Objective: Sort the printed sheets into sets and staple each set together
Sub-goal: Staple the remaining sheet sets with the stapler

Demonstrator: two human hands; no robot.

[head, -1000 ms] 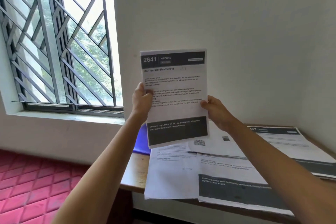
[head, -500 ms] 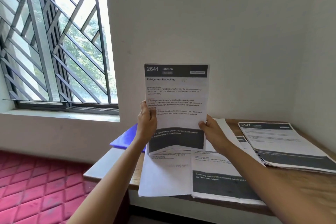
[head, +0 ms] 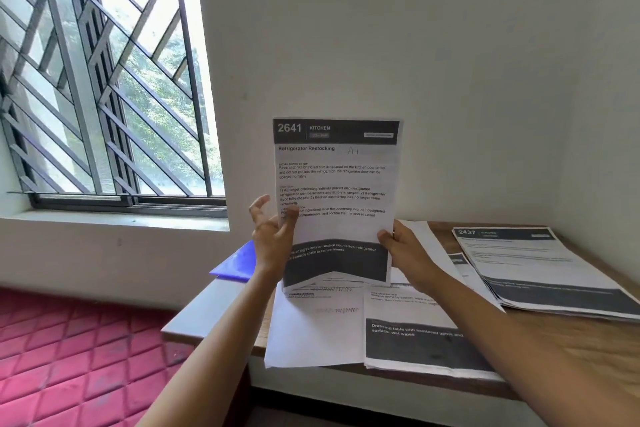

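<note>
At the far left a barred window (head: pixel 104 87) is seen. Below it, at the table's left end, a blue folder (head: pixel 237 263) is laid flat, partly hidden behind the left hand and the papers; what it holds, if anything, cannot be told. No tray, box or stapler is shown.

Next, the left hand (head: pixel 273 243) is raised at the left edge of the held set (head: pixel 341 184). Its thumb is laid on the printed face, while the other fingers (head: pixel 259 206) are spread apart and curled in the air beside the paper. Whether any finger is pressed behind the paper cannot be told.

The held set, headed 2641, is kept upright over the papers at the table's left, face to the camera. This is probably so that its number can be read and matched, or so that its lower edges can be squared. Several edges are shown at its foot, so more than one sheet is judged to be held. Its lower right edge is pinched by the right hand (head: pixel 407 255), thumb in front and fingers behind, and most of the weight seems borne there.

Below, a white sheet (head: pixel 311 336) and a dark-banded stack (head: pixel 422 347) are laid side by side, overhanging the near edge of the table (head: pixel 571 350). At the far right a 2437 stack (head: pixel 540 270) is set apart, presumably as a separate sorted set. Nothing is seen stapled, so sorting is judged unfinished.
</note>
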